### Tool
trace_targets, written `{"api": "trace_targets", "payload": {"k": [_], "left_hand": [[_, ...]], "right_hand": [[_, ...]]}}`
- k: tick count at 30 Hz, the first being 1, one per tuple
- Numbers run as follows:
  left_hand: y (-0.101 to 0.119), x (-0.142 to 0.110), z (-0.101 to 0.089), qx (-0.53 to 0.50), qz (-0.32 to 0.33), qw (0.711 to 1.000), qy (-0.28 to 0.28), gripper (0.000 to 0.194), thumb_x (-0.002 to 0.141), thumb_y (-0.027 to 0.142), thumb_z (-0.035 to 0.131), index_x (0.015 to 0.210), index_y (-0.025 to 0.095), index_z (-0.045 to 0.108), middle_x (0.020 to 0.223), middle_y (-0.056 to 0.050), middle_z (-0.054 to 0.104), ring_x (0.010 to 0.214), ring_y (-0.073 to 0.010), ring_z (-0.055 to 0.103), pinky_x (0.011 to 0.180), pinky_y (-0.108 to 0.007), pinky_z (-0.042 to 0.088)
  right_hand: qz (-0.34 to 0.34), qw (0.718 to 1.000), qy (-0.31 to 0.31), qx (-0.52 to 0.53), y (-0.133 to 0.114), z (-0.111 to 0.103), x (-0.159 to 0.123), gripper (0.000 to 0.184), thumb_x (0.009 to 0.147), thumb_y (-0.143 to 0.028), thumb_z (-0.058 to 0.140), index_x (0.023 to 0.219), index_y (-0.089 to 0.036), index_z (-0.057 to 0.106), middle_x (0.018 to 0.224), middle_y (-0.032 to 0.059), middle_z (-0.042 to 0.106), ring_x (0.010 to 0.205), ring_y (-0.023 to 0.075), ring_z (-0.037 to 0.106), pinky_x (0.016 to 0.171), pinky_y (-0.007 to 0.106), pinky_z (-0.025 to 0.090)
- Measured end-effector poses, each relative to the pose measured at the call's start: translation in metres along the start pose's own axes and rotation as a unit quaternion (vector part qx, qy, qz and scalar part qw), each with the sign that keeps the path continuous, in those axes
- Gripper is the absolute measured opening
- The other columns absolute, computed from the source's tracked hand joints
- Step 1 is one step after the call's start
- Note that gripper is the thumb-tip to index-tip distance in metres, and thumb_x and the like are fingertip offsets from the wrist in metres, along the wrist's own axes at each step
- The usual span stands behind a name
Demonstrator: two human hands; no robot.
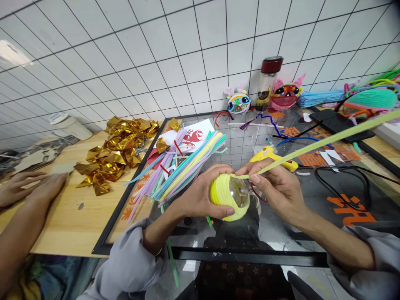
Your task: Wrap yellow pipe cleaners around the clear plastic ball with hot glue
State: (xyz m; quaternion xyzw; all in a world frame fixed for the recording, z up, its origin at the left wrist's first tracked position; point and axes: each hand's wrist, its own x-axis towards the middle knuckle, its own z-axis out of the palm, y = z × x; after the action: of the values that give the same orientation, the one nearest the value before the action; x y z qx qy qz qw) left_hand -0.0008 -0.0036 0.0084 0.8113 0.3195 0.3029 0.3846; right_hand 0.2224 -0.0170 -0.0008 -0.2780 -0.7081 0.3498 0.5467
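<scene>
A clear round ball [239,192], partly wrapped in yellow pipe cleaner, is in my left hand [203,193]. The fingers curl over its top and the thumb presses its lower front. Pinched between the thumb and fingers of my right hand [278,189] is a yellow pipe cleaner [325,142], touching the ball's upper edge. Its long free end stretches up to the right, past the frame edge. Just behind my right hand lies a yellow hot glue gun [265,154]. To the left of the ball is a bundle of pastel pipe cleaners [187,166].
Gold foil pieces [121,143] are heaped on the wooden table. Along the wall stand two decorated animal heads and a bottle [267,85] with a dark red lid. A black cable [340,200] curls across the glass tabletop. Another person's hands [37,187] are at the far left.
</scene>
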Motion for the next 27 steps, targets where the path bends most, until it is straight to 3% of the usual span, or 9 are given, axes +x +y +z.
{"api": "trace_targets", "payload": {"k": [9, 17, 27], "left_hand": [[0.0015, 0.0008, -0.0003, -0.008, -0.010, 1.000, -0.007, 0.070, 0.065, 0.042, 0.086, 0.123, 0.018, 0.056, 0.129, -0.012, 0.060, 0.121, -0.0300, 0.058, 0.111, -0.043, 0.044], [0.0000, -0.0029, 0.0018, -0.021, -0.050, 0.998, -0.001, 0.089, 0.062, 0.044, 0.087, 0.137, 0.018, 0.047, 0.133, -0.011, 0.058, 0.118, -0.0303, 0.059, 0.108, -0.043, 0.047], [0.0019, 0.0002, 0.0006, -0.009, -0.025, 1.000, -0.005, 0.075, 0.063, 0.043, 0.086, 0.126, 0.018, 0.054, 0.128, -0.012, 0.060, 0.121, -0.0310, 0.057, 0.109, -0.043, 0.045]], "right_hand": [[0.033, 0.999, -0.028, 0.031, 0.0027, -0.0037, -0.0019, 0.010, 0.103, -0.025, 0.052, 0.103, -0.027, 0.061, 0.104, 0.0021, 0.072, 0.096, 0.0164, 0.068, 0.084, 0.032, 0.054], [0.037, 0.998, -0.032, 0.037, 0.0037, -0.0044, -0.0021, 0.010, 0.103, -0.027, 0.052, 0.104, -0.029, 0.061, 0.102, 0.0004, 0.071, 0.099, 0.0171, 0.068, 0.088, 0.034, 0.053], [0.066, 0.996, 0.010, 0.059, 0.0014, 0.0000, 0.0062, 0.009, 0.098, -0.032, 0.062, 0.094, -0.024, 0.065, 0.094, 0.0021, 0.074, 0.089, 0.0168, 0.070, 0.075, 0.029, 0.052]]}}
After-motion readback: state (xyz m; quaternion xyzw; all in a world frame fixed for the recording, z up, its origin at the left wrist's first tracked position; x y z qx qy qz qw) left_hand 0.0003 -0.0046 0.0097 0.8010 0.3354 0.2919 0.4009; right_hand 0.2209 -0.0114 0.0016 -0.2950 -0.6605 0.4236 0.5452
